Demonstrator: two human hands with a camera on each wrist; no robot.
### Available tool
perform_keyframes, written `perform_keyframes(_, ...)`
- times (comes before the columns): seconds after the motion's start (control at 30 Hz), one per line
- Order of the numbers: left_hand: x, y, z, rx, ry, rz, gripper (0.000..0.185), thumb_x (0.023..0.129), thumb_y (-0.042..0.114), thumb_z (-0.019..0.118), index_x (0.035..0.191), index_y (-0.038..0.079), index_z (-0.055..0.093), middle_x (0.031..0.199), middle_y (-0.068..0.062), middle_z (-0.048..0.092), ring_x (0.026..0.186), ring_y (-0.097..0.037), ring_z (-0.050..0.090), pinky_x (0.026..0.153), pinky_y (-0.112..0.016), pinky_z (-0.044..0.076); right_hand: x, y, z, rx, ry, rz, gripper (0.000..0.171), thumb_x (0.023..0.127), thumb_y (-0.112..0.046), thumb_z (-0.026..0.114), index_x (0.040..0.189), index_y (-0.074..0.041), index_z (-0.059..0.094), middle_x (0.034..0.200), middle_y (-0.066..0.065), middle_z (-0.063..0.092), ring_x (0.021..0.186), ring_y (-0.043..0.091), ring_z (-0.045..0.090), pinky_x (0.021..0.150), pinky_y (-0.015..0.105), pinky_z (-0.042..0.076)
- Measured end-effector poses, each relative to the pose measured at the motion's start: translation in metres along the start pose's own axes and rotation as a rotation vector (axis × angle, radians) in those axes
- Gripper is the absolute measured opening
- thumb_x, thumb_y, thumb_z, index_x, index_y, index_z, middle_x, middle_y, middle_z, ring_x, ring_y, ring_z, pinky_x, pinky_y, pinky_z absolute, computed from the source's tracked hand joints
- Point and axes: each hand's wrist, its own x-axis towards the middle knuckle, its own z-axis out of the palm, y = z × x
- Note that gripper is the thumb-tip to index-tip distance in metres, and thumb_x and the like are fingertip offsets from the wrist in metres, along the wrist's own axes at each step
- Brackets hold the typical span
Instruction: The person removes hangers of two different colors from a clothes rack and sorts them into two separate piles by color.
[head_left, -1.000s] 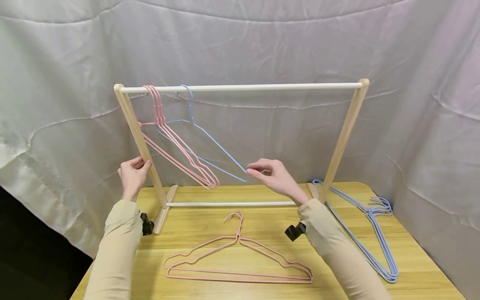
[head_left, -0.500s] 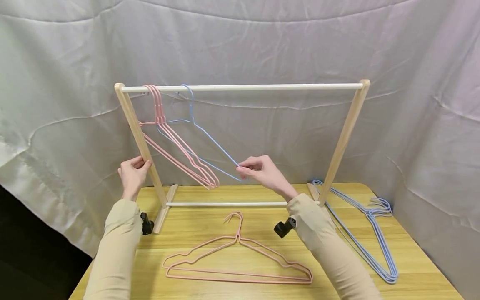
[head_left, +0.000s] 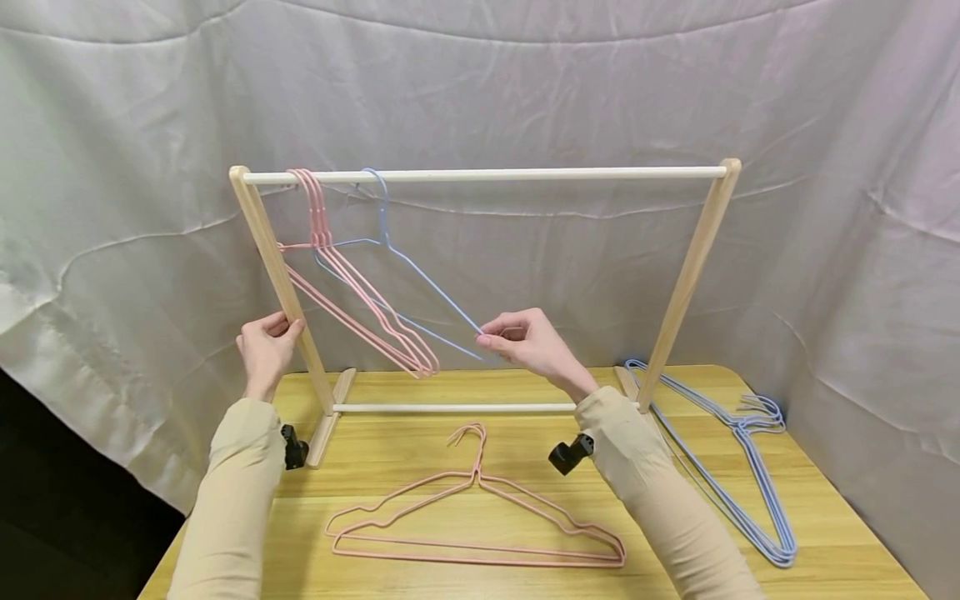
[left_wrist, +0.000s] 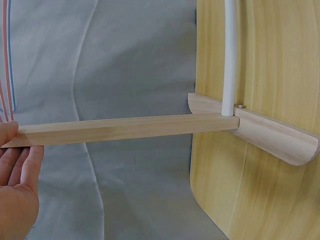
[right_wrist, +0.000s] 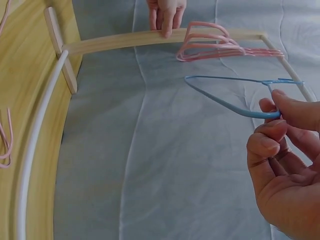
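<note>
My left hand [head_left: 264, 350] grips the left wooden post [head_left: 273, 262] of the clothes rack, thumb on one side and fingers on the other in the left wrist view. My right hand [head_left: 531, 340] pinches the lower right corner of a blue hanger [head_left: 431, 285] between thumb and fingers. That hanger's hook stays over the white top rail [head_left: 540, 174]. To its left, several pink hangers [head_left: 318, 223] hang bunched together near the left post. The right wrist view shows the blue hanger [right_wrist: 227, 106] apart from the pink ones [right_wrist: 210, 40].
Pink hangers [head_left: 480, 562] lie overlapped on the wooden table [head_left: 420, 450] in front of the rack. Several blue hangers [head_left: 765, 492] lie stacked at the right, partly behind my right sleeve. The white lower bar [head_left: 457, 408] joins the rack's feet. A grey curtain [head_left: 480, 92] hangs behind.
My right hand has shifted left and now pinches the blue hanger's corner, which swung slightly left with it. The left hand has stayed on the post.
</note>
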Motion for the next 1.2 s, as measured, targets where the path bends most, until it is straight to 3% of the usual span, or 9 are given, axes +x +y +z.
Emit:
perform_keyframes(0.23,0.000,0.000,-0.001,0.000,0.000,0.001,0.033,0.094,0.022,0.070,0.123,0.007,0.073,0.118,-0.014,0.072,0.075,0.023,0.055,0.079,-0.006,0.047,-0.004,0.001,-0.002,0.013,0.016,-0.006,0.016,0.094,-0.010,0.070,0.101,0.004,0.074,0.062,-0.002,0.052,0.052,0.009,0.038,0.050,0.024,0.033)
perform_keyframes(0.47,0.000,-0.001,0.000,0.001,0.004,-0.001,0.033,0.094,0.022,0.070,0.123,0.007,0.073,0.118,-0.015,0.072,0.078,0.021,0.058,0.088,-0.013,0.050,-0.009,0.007,-0.005,0.017,0.045,-0.042,0.015,0.094,-0.009,0.069,0.099,0.005,0.074,0.062,-0.003,0.051,0.050,0.008,0.037,0.049,0.023,0.032)
perform_keyframes(0.97,0.001,-0.003,0.000,-0.018,0.000,0.005,0.034,0.094,0.022,0.070,0.123,0.006,0.072,0.118,-0.015,0.072,0.075,0.023,0.055,0.079,-0.005,0.046,-0.023,0.014,-0.013,0.053,0.094,-0.128,0.015,0.094,-0.004,0.067,0.100,0.009,0.073,0.067,-0.004,0.054,0.052,0.007,0.042,0.051,0.023,0.036)
perform_keyframes(1.2,0.001,-0.003,0.000,0.007,0.001,0.000,0.033,0.094,0.023,0.070,0.124,0.007,0.072,0.118,-0.013,0.073,0.089,0.012,0.064,0.090,-0.016,0.052,-0.029,0.016,-0.016,0.085,0.123,-0.186,0.015,0.094,-0.001,0.066,0.102,0.011,0.072,0.069,-0.004,0.057,0.053,0.008,0.042,0.050,0.023,0.036)
